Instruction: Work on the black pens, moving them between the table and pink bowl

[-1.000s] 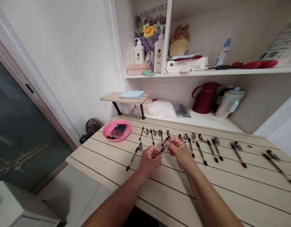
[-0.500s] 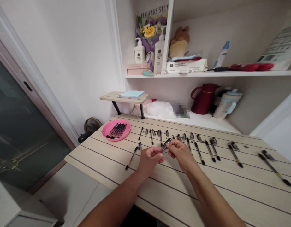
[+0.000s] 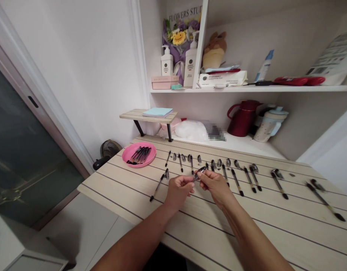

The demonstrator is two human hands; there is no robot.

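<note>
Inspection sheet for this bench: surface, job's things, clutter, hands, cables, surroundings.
Surface: pale slatted wooden table with dark grooves.
Job's things: pen held above the table; row of pens and caps laid out beyond the hands; pink plate holding more pens.
Clutter: lone pen lying left of the hands.
Hands: left hand and right hand each pinch one end of the pen in their fingers.
Cables: nothing seen.
Surroundings: shelf with pump bottles; red jug below; glass door at left.

The bench (image 3: 247, 233) is pale matt wood grain with dark grooves, the pens (image 3: 238, 182) glossy black plastic, the plate (image 3: 128, 152) smooth pink plastic, the jug (image 3: 242, 116) glossy red.
</note>
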